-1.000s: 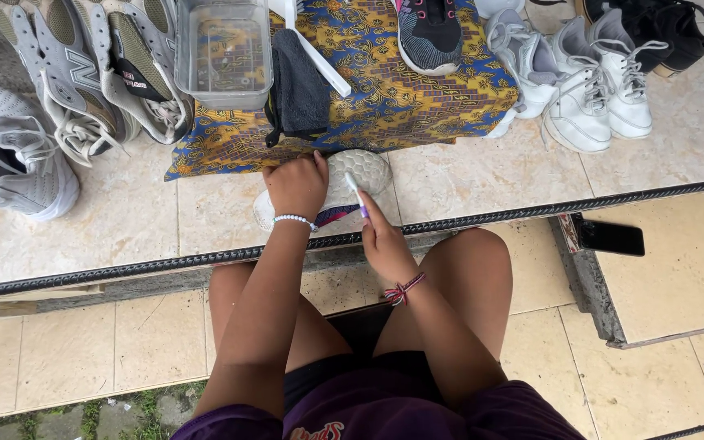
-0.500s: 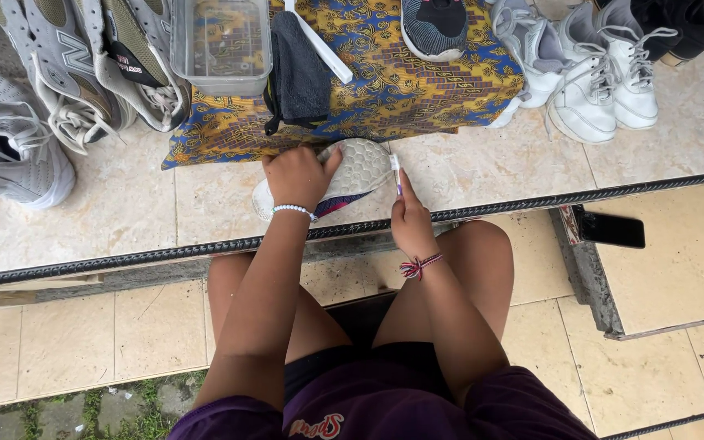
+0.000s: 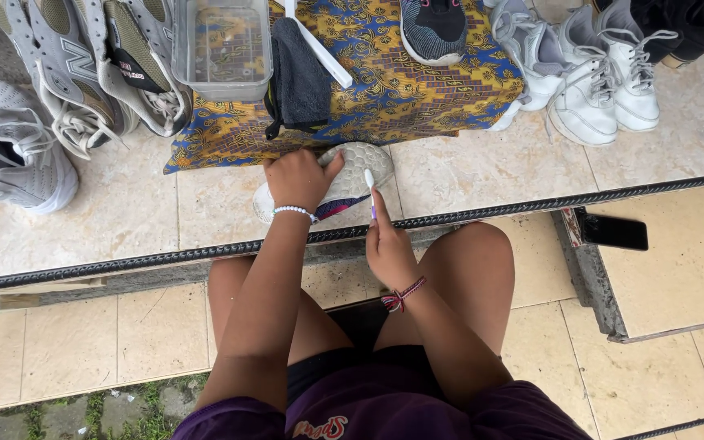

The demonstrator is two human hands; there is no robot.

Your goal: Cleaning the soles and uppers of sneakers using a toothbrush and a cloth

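We are looking down past a purple shirt [image 3: 385,411] and bare knees to the hands at the edge of a tiled ledge [image 3: 482,171]. The right hand [image 3: 389,248], wearing a red woven wristband, is closing its fingers around a small toothbrush [image 3: 371,189], whose white head is touching the pale textured sole of a sneaker [image 3: 352,175]. The left hand [image 3: 297,179], wearing a white bead bracelet, is pressing down on that sneaker with fingers curled over its sole, holding it steady where it is lying sole-up on the tiles, just in front of a blue and yellow patterned cloth [image 3: 401,90]. To the right, a black phone [image 3: 613,232] is lying on a lower step. Farther off on the cloth are sitting a clear plastic tub [image 3: 222,45], a dark rag [image 3: 299,77] and a dark knit shoe [image 3: 433,28]. Grey sneakers [image 3: 59,73] are crowding the left, white sneakers [image 3: 588,77] the right.
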